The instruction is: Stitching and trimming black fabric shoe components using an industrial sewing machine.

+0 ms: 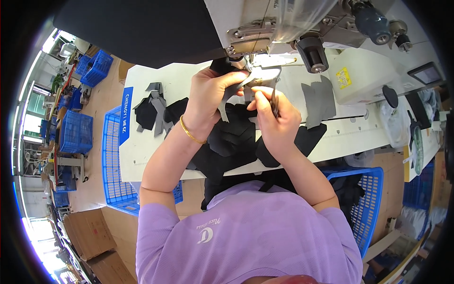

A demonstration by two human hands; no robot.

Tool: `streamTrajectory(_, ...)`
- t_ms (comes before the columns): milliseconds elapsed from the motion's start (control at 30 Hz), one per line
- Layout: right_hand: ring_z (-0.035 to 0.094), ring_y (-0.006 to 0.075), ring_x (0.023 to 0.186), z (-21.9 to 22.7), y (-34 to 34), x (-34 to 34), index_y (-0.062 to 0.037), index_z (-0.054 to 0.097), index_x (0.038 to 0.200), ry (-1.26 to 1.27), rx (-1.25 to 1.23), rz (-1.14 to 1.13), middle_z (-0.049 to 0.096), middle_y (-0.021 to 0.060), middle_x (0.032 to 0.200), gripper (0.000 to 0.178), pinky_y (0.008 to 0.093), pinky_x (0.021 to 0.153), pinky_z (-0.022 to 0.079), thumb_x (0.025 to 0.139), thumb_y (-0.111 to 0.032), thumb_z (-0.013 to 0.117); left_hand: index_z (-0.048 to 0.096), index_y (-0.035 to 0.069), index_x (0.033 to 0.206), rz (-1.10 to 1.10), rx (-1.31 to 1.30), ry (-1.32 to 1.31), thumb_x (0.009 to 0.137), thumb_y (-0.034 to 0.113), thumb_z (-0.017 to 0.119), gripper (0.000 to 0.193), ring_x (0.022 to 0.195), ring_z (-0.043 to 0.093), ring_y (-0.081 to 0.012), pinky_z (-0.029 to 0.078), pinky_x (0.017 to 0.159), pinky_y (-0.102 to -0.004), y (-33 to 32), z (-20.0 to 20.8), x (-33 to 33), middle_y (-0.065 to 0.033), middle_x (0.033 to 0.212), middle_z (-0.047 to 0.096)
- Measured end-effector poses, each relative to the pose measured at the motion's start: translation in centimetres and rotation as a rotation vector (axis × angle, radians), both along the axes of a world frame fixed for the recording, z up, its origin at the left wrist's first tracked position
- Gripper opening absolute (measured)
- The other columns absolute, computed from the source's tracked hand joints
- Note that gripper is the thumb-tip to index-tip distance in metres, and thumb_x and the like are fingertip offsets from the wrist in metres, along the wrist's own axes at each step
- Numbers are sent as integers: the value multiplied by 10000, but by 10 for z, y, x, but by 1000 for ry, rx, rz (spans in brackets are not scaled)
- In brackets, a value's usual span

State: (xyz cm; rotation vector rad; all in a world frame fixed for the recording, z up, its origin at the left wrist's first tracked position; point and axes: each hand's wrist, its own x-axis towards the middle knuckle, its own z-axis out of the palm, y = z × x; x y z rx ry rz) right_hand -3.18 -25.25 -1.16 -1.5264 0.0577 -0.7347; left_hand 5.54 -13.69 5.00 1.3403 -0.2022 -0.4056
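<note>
The small dark cloth piece with a paler grey edge (pixel 230 93) is at 12 o'clock in the view, just below the metal working head (pixel 250 46) of a pale sewing machine. The left hand (pixel 208 92) holds it, thumb and forefinger pinching it together; the other fingers are partly hidden. The right hand (pixel 279 120) is just beside, at about 4 o'clock, its fingers curled around a slim dark hand tool (pixel 274 103).

The work seems to be midway: this piece is at the machine, not yet laid aside. At 6 o'clock from the hands, flat black cloth pieces (pixel 231 139) overlap on the white surface (pixel 142 158); a small black-and-grey heap (pixel 153 111) is toward 9 o'clock and grey cloth pieces (pixel 319 102) at 3 o'clock. Which are finished and which are left, I cannot tell.

The held piece looks thin, soft and bent, its outline partly covered by the fingers; any stitching is too small to make out.
</note>
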Motion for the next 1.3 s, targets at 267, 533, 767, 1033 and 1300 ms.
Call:
streamTrajectory(267,562,165,573,-2,-19,12,1,635,1185,-324,-716,-132,605,82,758,433,265,532,453,755,51,646,681,-25,905,5,-20,38,814,-8,677,92,658,598,-104,496,590,-238,0,0,0,-65,827,670)
streamTrajectory(533,598,204,606,-6,-21,14,-58,611,1237,-277,-788,-177,590,41,754,610,326,547,479,635,-37,708,668,-34,902,36,-56,71,831,-30,638,77,672,620,-124,509,621,-251,-2,-4,5,-85,833,672)
streamTrajectory(767,610,209,621,-6,-21,14,-53,616,1227,-294,-753,-162,615,51,777,563,323,561,487,672,-34,707,639,-71,899,44,-120,62,831,-61,606,75,653,627,-167,523,620,-270,-5,-4,9,-127,828,656)
streamTrajectory(1033,598,200,595,-5,-23,4,-44,631,1177,-265,-705,-105,608,50,765,479,317,564,486,705,-49,708,639,-84,913,71,-121,104,832,-63,603,91,628,623,-167,520,600,-274,-6,1,9,-130,804,653)
streamTrajectory(1300,611,197,596,-21,-26,-9,-35,630,1139,-203,-754,-75,606,46,744,461,306,531,477,685,-8,704,645,-69,924,62,-63,106,849,-38,594,95,628,627,-167,523,593,-280,-5,1,11,-147,835,673)
